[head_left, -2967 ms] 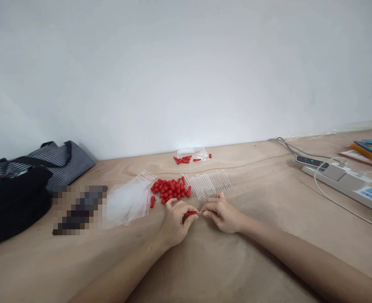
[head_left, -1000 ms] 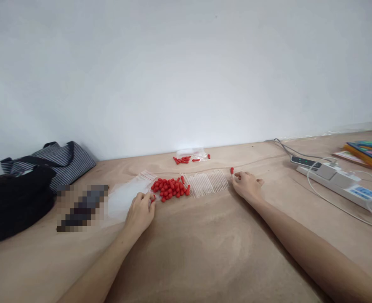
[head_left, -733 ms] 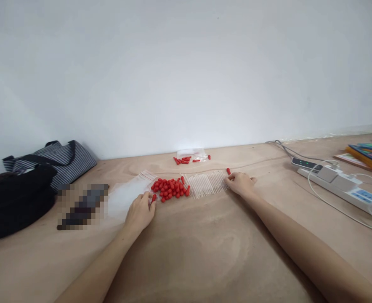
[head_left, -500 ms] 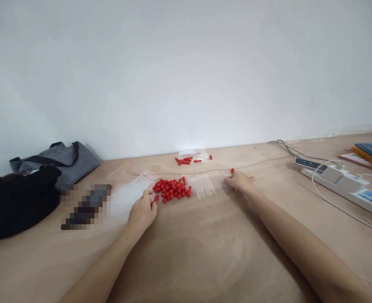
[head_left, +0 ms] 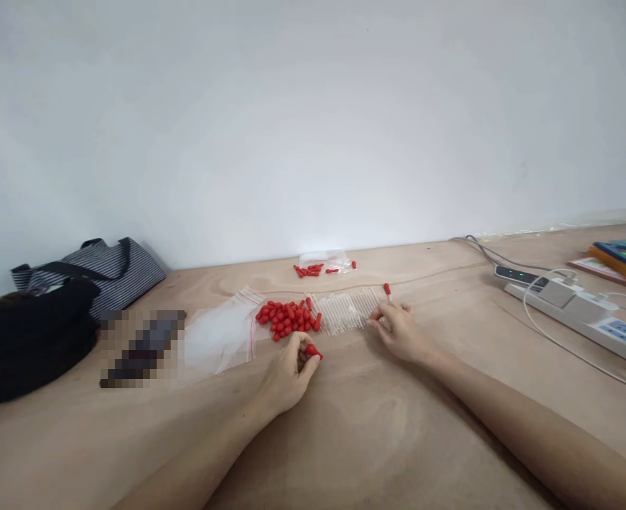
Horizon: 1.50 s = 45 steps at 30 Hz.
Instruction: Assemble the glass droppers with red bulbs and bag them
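Observation:
My left hand [head_left: 292, 372] is closed in a pinch on a red rubber dropper bulb [head_left: 313, 350], held just in front of a heap of red bulbs [head_left: 286, 319]. A row of thin clear glass dropper tubes [head_left: 339, 313] lies side by side to the right of the heap. At the right end of that row, my right hand [head_left: 398, 329] has its fingertips pinched together on what looks like a glass tube, mostly hidden by the fingers. Just beyond this hand lies a dropper with a red bulb [head_left: 387, 289] on its end, its tube partly covered.
Flat clear zip bags [head_left: 220, 333] lie left of the heap. Near the wall are a bag [head_left: 323, 260] and several red-bulbed droppers [head_left: 309, 270]. A power strip [head_left: 583, 312] with cables is at right; a striped bag [head_left: 127, 273] and black cloth [head_left: 37, 336] are at left.
My left hand has moved right, away from the zip bags, carrying a red bulb. My right hand has drawn slightly left and nearer, leaving the red-tipped dropper beyond it more exposed.

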Each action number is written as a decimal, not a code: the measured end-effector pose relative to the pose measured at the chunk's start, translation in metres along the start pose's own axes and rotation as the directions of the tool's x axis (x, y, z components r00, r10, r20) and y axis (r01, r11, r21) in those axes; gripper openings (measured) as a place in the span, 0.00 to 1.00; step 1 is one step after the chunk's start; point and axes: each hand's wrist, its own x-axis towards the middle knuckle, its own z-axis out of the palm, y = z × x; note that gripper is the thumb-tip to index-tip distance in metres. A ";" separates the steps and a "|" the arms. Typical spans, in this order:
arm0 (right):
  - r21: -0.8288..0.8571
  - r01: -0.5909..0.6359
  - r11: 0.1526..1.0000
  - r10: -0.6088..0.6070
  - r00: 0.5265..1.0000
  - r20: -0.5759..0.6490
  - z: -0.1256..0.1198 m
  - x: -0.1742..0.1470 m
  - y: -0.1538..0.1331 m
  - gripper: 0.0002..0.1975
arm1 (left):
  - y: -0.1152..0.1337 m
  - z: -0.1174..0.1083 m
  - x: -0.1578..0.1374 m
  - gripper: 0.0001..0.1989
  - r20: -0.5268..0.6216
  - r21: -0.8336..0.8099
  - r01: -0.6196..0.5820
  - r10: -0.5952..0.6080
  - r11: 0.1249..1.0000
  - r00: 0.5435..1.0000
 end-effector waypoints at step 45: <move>0.144 0.331 0.933 -0.341 0.939 0.050 0.023 -0.031 -0.041 0.11 | -0.001 0.015 0.013 0.08 -0.013 0.159 -0.047 0.049 0.986 0.999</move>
